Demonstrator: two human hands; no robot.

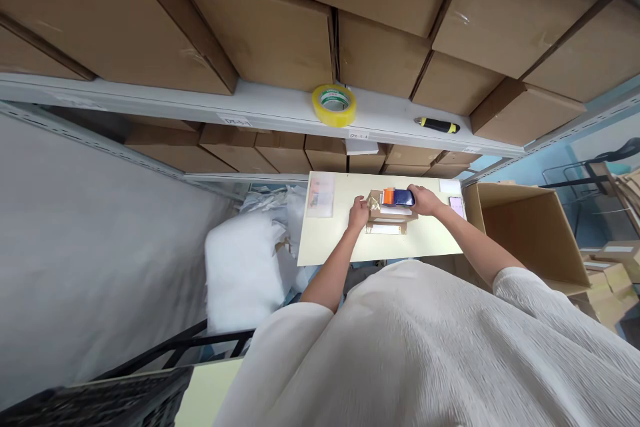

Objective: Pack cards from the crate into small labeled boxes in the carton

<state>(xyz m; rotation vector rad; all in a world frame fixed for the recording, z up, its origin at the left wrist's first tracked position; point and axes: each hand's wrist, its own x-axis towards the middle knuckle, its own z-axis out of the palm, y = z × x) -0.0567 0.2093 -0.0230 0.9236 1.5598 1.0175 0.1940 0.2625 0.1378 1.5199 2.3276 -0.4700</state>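
A small brown cardboard box (pixel 388 218) with white labels sits on the cream tabletop (pixel 325 240). My right hand (pixel 426 201) is closed around a dark blue and orange tape dispenser (pixel 399 197), which lies against the top of the box. Against the box's left end, my left hand (pixel 358 213) grips the cardboard, thumb and fingers partly hidden. Crinkled clear tape shows at the box's upper left corner, close to those fingers.
Shelves ahead hold several brown cartons (pixel 380 53), a yellow tape roll (pixel 334 105) and a black-yellow cutter (pixel 437 125). A phone (pixel 456 207) lies at the table's right edge, near a large open carton (pixel 530 233). White foam wrap (pixel 245 267) stands left of the table.
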